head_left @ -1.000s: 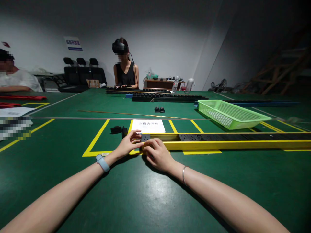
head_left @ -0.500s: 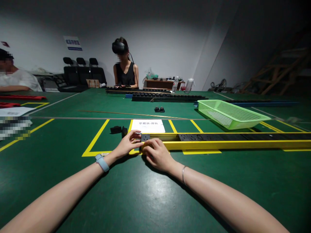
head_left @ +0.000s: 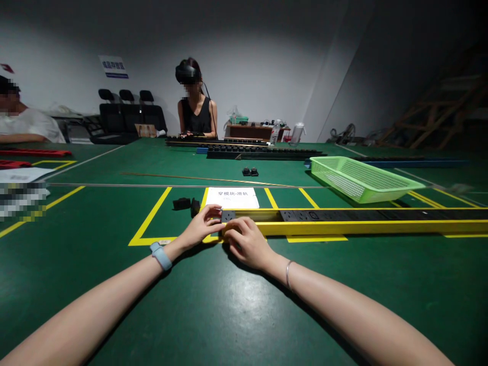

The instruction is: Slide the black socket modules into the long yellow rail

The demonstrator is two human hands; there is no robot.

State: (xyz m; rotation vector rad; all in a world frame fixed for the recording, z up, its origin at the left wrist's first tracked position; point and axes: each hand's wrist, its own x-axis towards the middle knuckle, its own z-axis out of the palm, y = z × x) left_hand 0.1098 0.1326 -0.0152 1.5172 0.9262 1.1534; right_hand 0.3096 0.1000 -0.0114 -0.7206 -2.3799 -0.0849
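A long yellow rail (head_left: pixel 324 229) lies across the table, with several black socket modules (head_left: pixel 301 216) seated along its channel to the right. At its left end sits a single black socket module (head_left: pixel 229 216), apart from the others by a stretch of bare channel. My left hand (head_left: pixel 201 227) pinches this module from the left with thumb and fingers. Curled over the rail's front wall, my right hand (head_left: pixel 247 244) grips the left end; its fingertips are partly hidden. Two loose black modules (head_left: pixel 182 204) rest just beyond my left hand.
A printed paper sheet (head_left: pixel 238 198) lies behind the rail. Farther right stands a green plastic basket (head_left: pixel 358 185). Two small black parts (head_left: pixel 250 172) and a thin rod (head_left: pixel 206 178) lie mid-table. Across the table a person (head_left: pixel 197 109) works beside black strips (head_left: pixel 263 152); another sits far left.
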